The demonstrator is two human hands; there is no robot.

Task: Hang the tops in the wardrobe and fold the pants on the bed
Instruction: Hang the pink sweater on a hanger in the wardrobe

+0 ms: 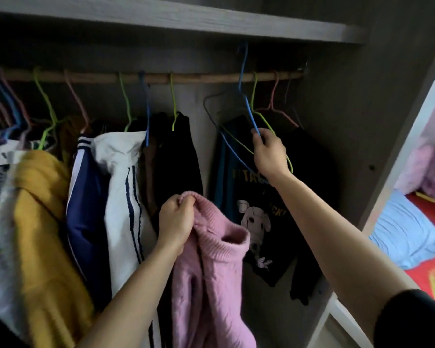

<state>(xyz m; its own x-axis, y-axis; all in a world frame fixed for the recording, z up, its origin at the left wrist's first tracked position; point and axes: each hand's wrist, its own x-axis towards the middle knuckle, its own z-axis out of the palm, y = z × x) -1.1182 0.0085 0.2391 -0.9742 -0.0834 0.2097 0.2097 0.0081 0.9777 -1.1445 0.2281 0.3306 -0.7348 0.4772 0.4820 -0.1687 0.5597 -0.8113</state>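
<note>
I face an open wardrobe with a wooden rail (211,77). My left hand (177,219) grips the collar of a pink knitted sweater (211,277), which hangs down in front of the clothes. My right hand (269,151) holds an empty blue wire hanger (245,96) by its neck; its hook is lifted above the rail. A green empty hanger (258,109) hangs right beside it, touching my fingers. Behind my right hand hangs a black top with a cartoon print (256,222).
Several tops fill the rail's left: a mustard sweater (43,209), a navy and white jacket (106,197), dark garments (176,159). A shelf (186,18) runs above the rail. At the right, past the wardrobe side panel (392,121), lies a bed with a blue pillow (402,229).
</note>
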